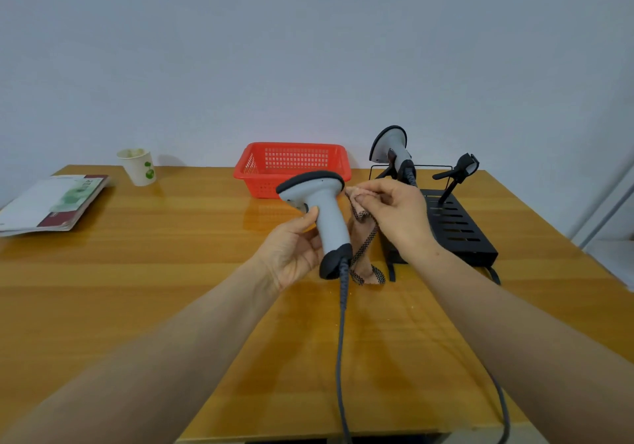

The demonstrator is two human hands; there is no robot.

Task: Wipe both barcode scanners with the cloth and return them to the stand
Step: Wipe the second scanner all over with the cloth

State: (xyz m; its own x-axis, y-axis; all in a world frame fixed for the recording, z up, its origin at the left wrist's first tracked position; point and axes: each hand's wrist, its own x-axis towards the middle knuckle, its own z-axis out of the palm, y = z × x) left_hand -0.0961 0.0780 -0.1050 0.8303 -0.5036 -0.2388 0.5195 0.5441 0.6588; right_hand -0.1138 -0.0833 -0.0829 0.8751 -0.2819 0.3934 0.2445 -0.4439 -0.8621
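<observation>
This is looking like a simple office or shop back room, where a wooden desk (171, 272) is standing against a bare pale wall (308, 49) and is carrying booklets (55, 203), a paper cup (137, 167), a red basket (295, 160) and a scanner stand (456, 224).

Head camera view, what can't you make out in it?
All in the head view:
Held scanner: scan window turned out of sight.
Cloth: partly behind the scanner's handle.
Cable: end cut off by the bottom edge.
Booklet: print blurred, left edge crops it.
Basket: floor hidden by its front wall.

Booklet (51, 203) print blurred; no legible text.
</observation>
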